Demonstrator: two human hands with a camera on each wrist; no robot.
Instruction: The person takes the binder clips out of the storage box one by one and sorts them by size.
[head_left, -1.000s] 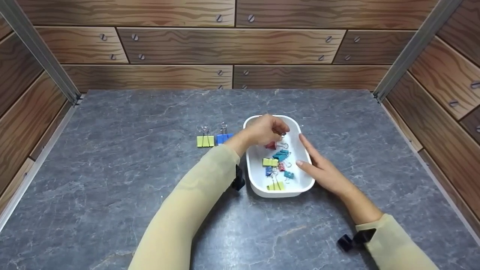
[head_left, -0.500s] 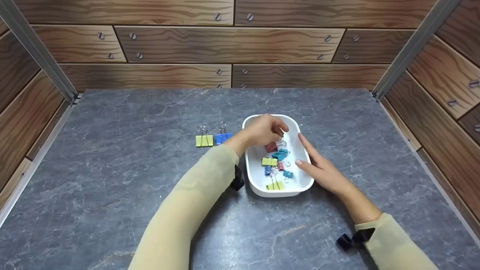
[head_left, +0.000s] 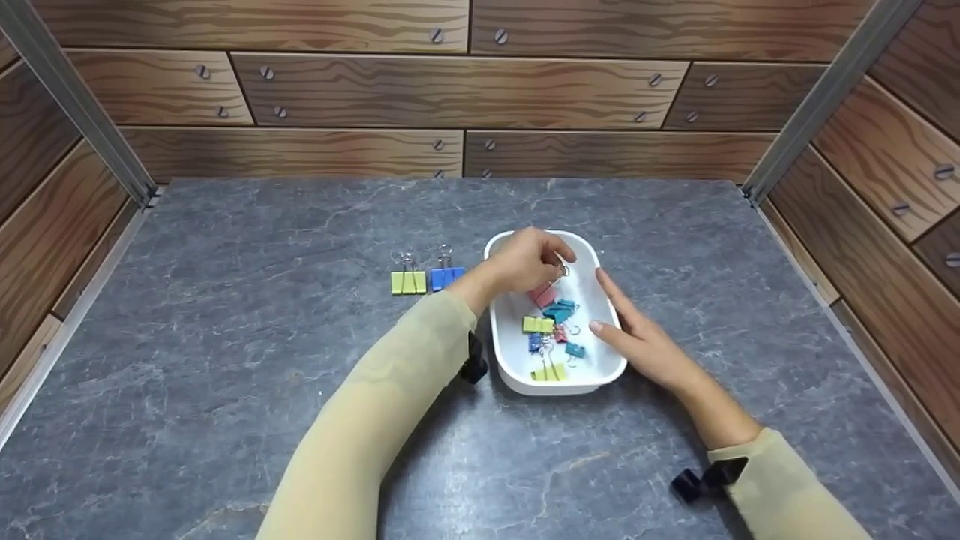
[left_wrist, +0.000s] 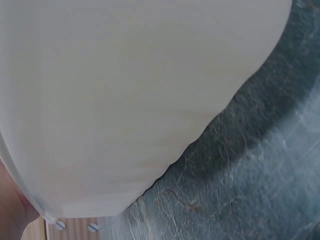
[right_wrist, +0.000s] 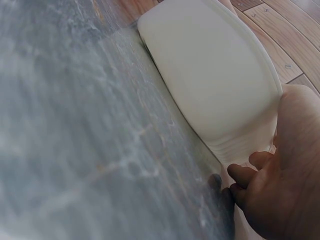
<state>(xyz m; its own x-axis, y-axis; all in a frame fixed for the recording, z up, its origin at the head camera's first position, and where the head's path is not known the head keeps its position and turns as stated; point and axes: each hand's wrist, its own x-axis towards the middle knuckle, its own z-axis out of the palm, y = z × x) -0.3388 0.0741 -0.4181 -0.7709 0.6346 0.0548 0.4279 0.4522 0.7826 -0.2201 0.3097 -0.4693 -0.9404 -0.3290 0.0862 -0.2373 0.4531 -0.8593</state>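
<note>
In the head view, my left hand (head_left: 527, 259) reaches over the far left part of a white plastic box (head_left: 517, 375). Its thumb and fingers pinch a wire handle of a red binder clip (head_left: 544, 295) inside the box. Nearer in the box lie teal clips (head_left: 559, 310), a yellow-green clip (head_left: 538, 324), a small blue clip (head_left: 534, 343) and several others. My right hand (head_left: 646, 341) holds the box's right side, thumb over the rim and fingers along the outer wall. The left wrist view shows mostly the box's outer wall (left_wrist: 115, 100).
Left of the box, a large yellow-green binder clip (head_left: 409, 283) and a large blue one (head_left: 445, 278) stand side by side, the blue one partly behind my left wrist. The grey marbled table (head_left: 225, 360) is bounded by wood-patterned walls (head_left: 360, 90).
The red clip in the box has turned, and its handle now reaches up to my left fingertips. Both hands and the box stay almost in place.
</note>
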